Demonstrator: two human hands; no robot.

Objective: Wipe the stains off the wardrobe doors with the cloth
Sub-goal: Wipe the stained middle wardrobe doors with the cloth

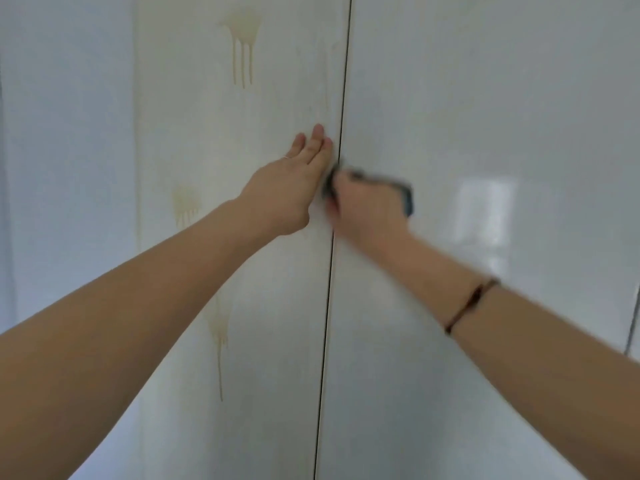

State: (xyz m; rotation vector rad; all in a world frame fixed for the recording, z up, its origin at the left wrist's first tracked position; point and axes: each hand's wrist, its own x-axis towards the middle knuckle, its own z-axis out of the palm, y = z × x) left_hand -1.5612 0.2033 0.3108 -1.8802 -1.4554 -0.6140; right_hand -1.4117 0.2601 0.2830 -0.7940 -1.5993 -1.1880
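Two white wardrobe doors meet at a dark vertical gap (pixel 337 202). The left door (pixel 194 140) carries yellowish drip stains: one high up (pixel 242 39), one at mid height (pixel 187 204), one lower down (pixel 219 330). My left hand (pixel 294 181) lies flat on the left door beside the gap, fingers together and pointing up. My right hand (pixel 367 206), blurred, presses a dark grey-blue cloth (pixel 407 197) against the right door (pixel 485 133), just right of the gap. Most of the cloth is hidden under the hand.
A pale panel (pixel 65 150) stands to the left of the stained door. Another door seam (pixel 633 327) shows at the far right edge. A bright window reflection (pixel 485 209) sits on the glossy right door. A thin cord bracelet (pixel 471 303) circles my right forearm.
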